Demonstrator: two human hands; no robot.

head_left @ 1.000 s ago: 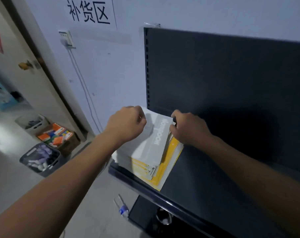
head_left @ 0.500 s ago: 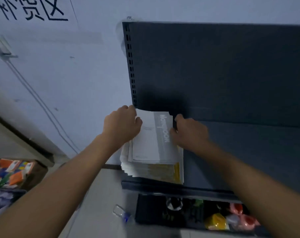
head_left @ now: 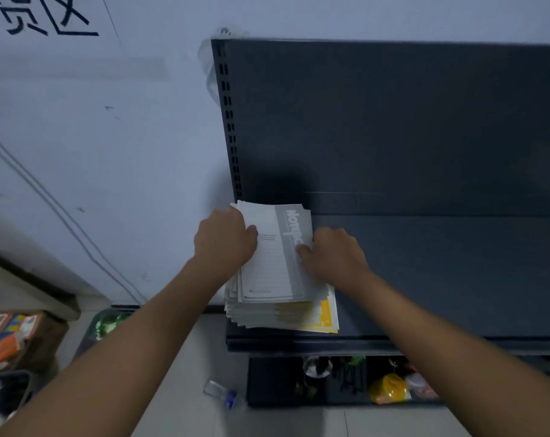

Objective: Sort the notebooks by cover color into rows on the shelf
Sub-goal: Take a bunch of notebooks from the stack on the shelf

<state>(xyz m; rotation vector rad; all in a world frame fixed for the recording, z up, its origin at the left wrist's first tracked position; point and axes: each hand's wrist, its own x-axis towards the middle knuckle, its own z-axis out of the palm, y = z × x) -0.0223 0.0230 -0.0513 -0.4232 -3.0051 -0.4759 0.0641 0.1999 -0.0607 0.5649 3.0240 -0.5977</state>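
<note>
**Desk:** Both hands on one pile, is that right?

**Photographer:** Yes. Seen from the head camera, the left hand (head_left: 224,239) curls over the left edge of the stack of notebooks (head_left: 280,279), thumb lying on the top cover. The right hand (head_left: 333,255) presses against the right edge, fingers bent, thumb tip on the grey band of the top notebook (head_left: 272,257). Neither hand is closed into a fist; both are half-curled around the pile's sides, squaring it rather than lifting it, as far as I can judge.

**Desk:** Where does the pile sit?

**Photographer:** At the far left end of the dark shelf (head_left: 440,279), close to the back panel and reaching nearly to the front lip. Grey and white covers lie on top, with yellow covers (head_left: 325,315) showing at the lower right corner.

**Desk:** How would it handle?

**Photographer:** Thin, soft-covered books, I'd say: each one light and floppy, the whole pile fairly heavy and prone to fanning out, since the edges are already staggered. Smooth covers look likely to slide. Best taken by opposite long edges, or one book at a time from a corner.

**Desk:** Other views?

**Photographer:** None.
</note>
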